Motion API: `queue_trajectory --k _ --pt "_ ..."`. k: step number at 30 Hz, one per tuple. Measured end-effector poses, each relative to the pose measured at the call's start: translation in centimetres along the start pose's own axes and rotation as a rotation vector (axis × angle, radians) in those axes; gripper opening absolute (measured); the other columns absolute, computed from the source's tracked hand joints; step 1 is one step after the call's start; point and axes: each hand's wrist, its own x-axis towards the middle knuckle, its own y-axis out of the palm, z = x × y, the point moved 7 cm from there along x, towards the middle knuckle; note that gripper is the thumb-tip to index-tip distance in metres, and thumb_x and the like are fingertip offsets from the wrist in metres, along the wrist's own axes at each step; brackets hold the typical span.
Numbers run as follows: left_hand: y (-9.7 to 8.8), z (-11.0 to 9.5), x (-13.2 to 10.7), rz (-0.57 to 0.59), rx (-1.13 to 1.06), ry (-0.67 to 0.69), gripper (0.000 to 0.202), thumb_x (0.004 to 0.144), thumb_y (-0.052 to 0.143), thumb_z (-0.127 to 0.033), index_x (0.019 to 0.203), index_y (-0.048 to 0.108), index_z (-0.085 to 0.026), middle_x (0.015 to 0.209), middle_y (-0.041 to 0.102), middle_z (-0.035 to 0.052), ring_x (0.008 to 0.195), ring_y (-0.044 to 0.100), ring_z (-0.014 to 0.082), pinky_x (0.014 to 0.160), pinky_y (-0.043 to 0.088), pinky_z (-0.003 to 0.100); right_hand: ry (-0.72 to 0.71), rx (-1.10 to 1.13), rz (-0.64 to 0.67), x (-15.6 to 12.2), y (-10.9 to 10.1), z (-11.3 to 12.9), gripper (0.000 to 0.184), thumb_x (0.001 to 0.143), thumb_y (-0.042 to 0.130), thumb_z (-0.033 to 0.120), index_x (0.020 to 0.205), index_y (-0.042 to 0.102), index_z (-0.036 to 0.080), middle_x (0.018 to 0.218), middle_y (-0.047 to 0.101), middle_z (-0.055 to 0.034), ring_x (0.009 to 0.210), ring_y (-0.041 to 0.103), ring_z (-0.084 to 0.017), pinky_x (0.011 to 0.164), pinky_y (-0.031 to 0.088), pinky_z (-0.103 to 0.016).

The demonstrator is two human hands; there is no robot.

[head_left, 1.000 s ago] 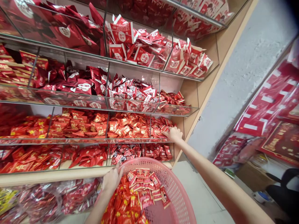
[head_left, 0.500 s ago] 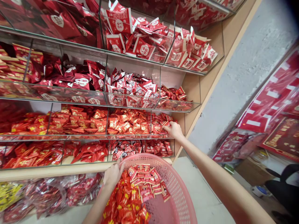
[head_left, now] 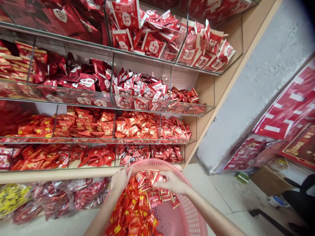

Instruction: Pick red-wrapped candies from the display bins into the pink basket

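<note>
A round pink plastic basket (head_left: 195, 216) with a perforated wall stands in front of the shelves. My left hand (head_left: 119, 180) is closed over its far-left rim. Over the basket, my right hand (head_left: 173, 184) pinches a small red-and-cream candy packet (head_left: 159, 177) just above similar packets. Those small packets (head_left: 155, 198) lie in the far part of the basket. Orange-red wrapped candies (head_left: 131, 209) with yellow print fill its left side. Part of the basket's pink floor shows at the right.
Glass-fronted shelves (head_left: 137, 141) hold red wrapped candies in divided bins. Beneath the lowest shelf lie clear bags of candies (head_left: 52, 198) and a yellow bag (head_left: 14, 198). A grey wall (head_left: 236, 98) rises at right, with a cardboard box (head_left: 270, 182) on the floor beyond it.
My right hand has moved from the right-end bin of small red candies down and left to the basket, with a packet in its fingers. My left hand stays on the rim.
</note>
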Motion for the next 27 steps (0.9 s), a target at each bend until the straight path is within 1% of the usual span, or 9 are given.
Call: queue_trajectory --k 2,3,6,10,13,15,17,22,27 --pt "0.1 0.0 0.0 0.002 0.010 0.003 0.055 0.088 0.021 -0.049 0.130 0.040 -0.018 0.089 0.068 0.0134 0.082 0.064 0.0248 0.072 0.044 0.032 0.015 -0.035 0.175 0.6 3.8 -2.7 0.039 0.066 0.064 0.050 0.060 0.048 0.015 0.055 0.034 0.0074 0.053 0.029 -0.006 0.048 0.025 -0.019" --pt "0.1 0.0 0.0 0.002 0.014 0.004 0.055 0.088 0.021 -0.049 0.130 0.040 -0.018 0.089 0.068 0.0133 0.082 0.064 0.0247 0.072 0.044 0.032 0.037 -0.059 0.218 1.0 5.1 -4.0 0.040 0.065 0.064 0.050 0.059 0.046 0.015 0.055 0.032 0.0076 0.052 0.028 -0.006 0.047 0.023 -0.019" --pt "0.0 0.0 -0.1 -0.005 0.014 -0.001 0.056 0.088 0.021 -0.050 0.131 0.039 -0.018 0.088 0.068 0.0135 0.081 0.064 0.0249 0.071 0.044 0.031 0.068 -0.199 0.242 1.8 7.1 -6.7 0.039 0.065 0.066 0.049 0.060 0.048 0.015 0.056 0.036 0.0066 0.053 0.031 -0.006 0.047 0.023 -0.019" --pt "-0.2 -0.1 -0.2 -0.015 -0.005 0.010 0.055 0.088 0.019 -0.049 0.129 0.040 -0.019 0.087 0.068 0.0135 0.082 0.065 0.0256 0.070 0.044 0.032 0.010 -0.432 0.235 2.0 8.2 -7.6 0.035 0.062 0.070 0.047 0.068 0.058 0.015 0.068 0.054 0.0000 0.062 0.046 -0.012 0.053 0.031 -0.021" --pt "-0.2 -0.1 -0.2 -0.005 0.008 -0.001 0.053 0.088 0.021 -0.048 0.128 0.041 -0.019 0.088 0.068 0.0141 0.082 0.064 0.0259 0.070 0.044 0.033 -0.033 -0.522 0.254 1.8 8.8 -7.4 0.038 0.065 0.068 0.047 0.084 0.063 0.015 0.084 0.062 -0.0061 0.074 0.054 -0.018 0.062 0.039 -0.025" --pt "-0.2 -0.1 -0.2 -0.001 0.012 -0.007 0.053 0.088 0.022 -0.048 0.129 0.041 -0.019 0.090 0.068 0.0146 0.082 0.064 0.0257 0.070 0.044 0.032 -0.046 -0.565 0.263 1.6 8.9 -7.1 0.041 0.067 0.067 0.046 0.094 0.063 0.015 0.092 0.063 -0.0089 0.081 0.057 -0.021 0.068 0.042 -0.028" --pt "-0.2 -0.1 -0.2 -0.001 0.010 -0.005 0.053 0.088 0.022 -0.048 0.129 0.041 -0.019 0.090 0.068 0.0148 0.082 0.064 0.0254 0.070 0.044 0.033 -0.047 -0.605 0.270 1.4 8.8 -6.8 0.042 0.069 0.066 0.045 0.099 0.062 0.015 0.096 0.063 -0.0102 0.087 0.057 -0.023 0.072 0.043 -0.029" --pt "-0.3 -0.1 -0.2 -0.020 0.008 0.012 0.054 0.088 0.020 -0.048 0.129 0.041 -0.019 0.086 0.068 0.0140 0.080 0.065 0.0265 0.069 0.045 0.034 -0.074 -0.676 0.236 1.0 8.5 -5.7 0.036 0.075 0.061 0.040 0.099 0.061 0.012 0.100 0.061 -0.0116 0.094 0.056 -0.023 0.079 0.043 -0.029" --pt "-0.3 -0.1 -0.2 -0.034 0.020 0.015 0.054 0.089 0.020 -0.048 0.129 0.042 -0.019 0.085 0.068 0.0135 0.080 0.065 0.0257 0.069 0.045 0.033 -0.085 -0.724 0.179 0.8 9.1 -6.3 0.039 0.074 0.062 0.038 0.102 0.060 0.012 0.107 0.058 -0.0118 0.102 0.051 -0.024 0.088 0.042 -0.032"
